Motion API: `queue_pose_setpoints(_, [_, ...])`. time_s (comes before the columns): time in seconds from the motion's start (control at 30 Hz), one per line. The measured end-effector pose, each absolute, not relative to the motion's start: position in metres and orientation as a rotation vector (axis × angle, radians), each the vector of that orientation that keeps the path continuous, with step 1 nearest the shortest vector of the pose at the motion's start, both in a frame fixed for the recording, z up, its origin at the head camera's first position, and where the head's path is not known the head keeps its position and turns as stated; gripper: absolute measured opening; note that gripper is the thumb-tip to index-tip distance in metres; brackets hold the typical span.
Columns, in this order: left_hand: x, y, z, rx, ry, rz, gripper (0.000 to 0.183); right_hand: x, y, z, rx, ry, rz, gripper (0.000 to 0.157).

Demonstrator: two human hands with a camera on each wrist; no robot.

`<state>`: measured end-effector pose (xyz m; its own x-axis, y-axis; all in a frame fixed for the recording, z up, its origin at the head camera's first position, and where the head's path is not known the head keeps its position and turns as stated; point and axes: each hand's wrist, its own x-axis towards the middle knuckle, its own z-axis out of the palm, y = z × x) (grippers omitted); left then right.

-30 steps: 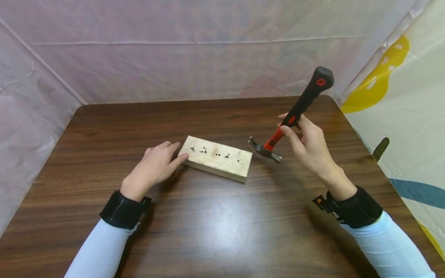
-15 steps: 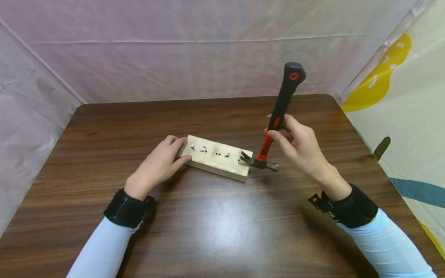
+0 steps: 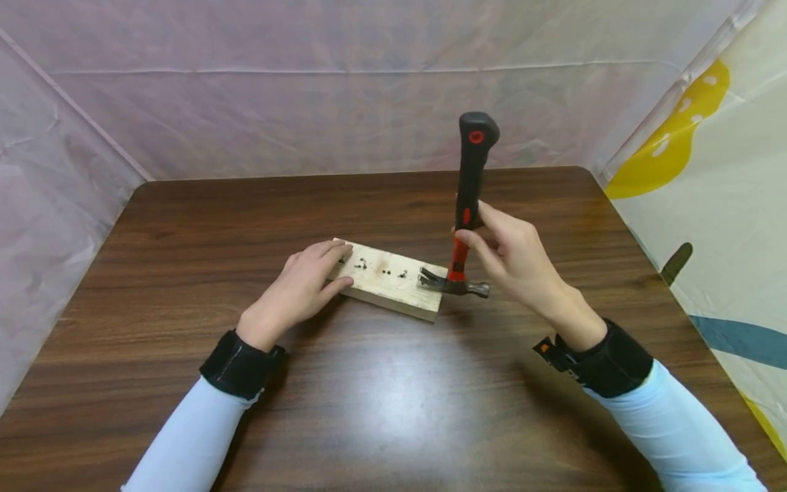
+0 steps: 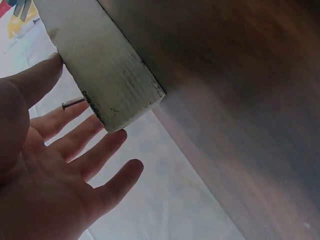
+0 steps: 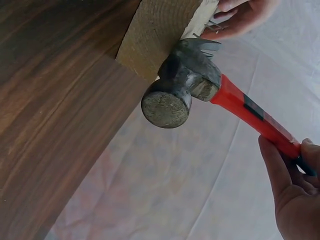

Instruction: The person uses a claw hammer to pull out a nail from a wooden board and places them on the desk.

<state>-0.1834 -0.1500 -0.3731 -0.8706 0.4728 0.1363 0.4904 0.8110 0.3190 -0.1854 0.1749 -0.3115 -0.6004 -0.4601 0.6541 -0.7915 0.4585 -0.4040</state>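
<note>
A pale wooden block [image 3: 393,277] lies slantwise on the table, with several nails and dark holes in its top. My left hand [image 3: 307,287] rests on its left end, fingers fairly straight, thumb at the near edge. A bent-looking nail [image 4: 74,103] stands out of the block between thumb and fingers in the left wrist view. My right hand [image 3: 510,253] pinches the red lower part of a claw hammer [image 3: 470,171], its black grip pointing up. The hammer's claw [image 3: 432,279] lies over the block's right end; the round striking face [image 5: 165,110] points away from the block.
The dark wood-grain table [image 3: 184,225] carries the block. Pale sheeting [image 3: 344,116] hangs behind and at the left. A patterned sheet [image 3: 707,239] hangs along the right side.
The hammer has swung left, its claw passing from beside the block to over its right end, and its handle is more upright. My left hand has slid further onto the block.
</note>
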Motion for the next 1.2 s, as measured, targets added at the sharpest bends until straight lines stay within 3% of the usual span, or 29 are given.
queue_pose_setpoints(0.53, [-0.184,-0.147,-0.375,-0.857,-2.864,-0.628,0.053,-0.193,0.156,-0.305,1.142,-2.282,0.901,0.048])
queue_pose_setpoints(1.2, [-0.183,-0.146,-0.376,-0.848,-2.882,-0.591,0.05,-0.203,0.131,-0.296,1.242,-2.327,0.796,0.046])
